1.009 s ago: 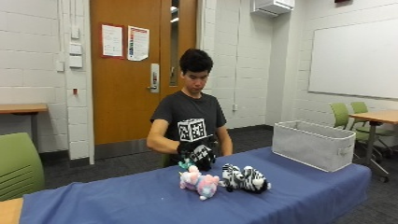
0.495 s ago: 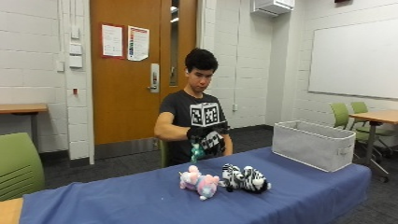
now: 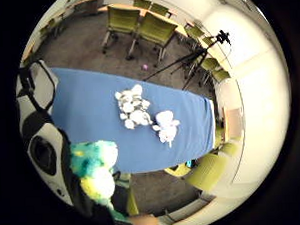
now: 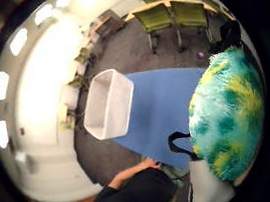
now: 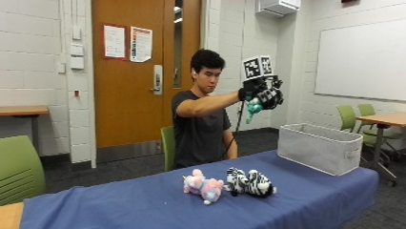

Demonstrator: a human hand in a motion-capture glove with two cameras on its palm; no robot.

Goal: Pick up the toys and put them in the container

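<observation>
Outside view: my right hand (image 5: 261, 94) is raised, fingers curled around the green toy (image 5: 254, 108).
Toy position: hanging at the hand's 7 o'clock.

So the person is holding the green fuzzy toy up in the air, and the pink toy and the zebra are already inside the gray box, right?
Not quite. The gloved right hand does hold the green fuzzy toy up in the air, but the pink toy and the zebra are not in the gray box. The outside view shows both lying on the blue table, beside each other.

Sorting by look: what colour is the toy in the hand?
Teal-green with yellow patches toy, clearest in the thumb-side palm view.
</observation>
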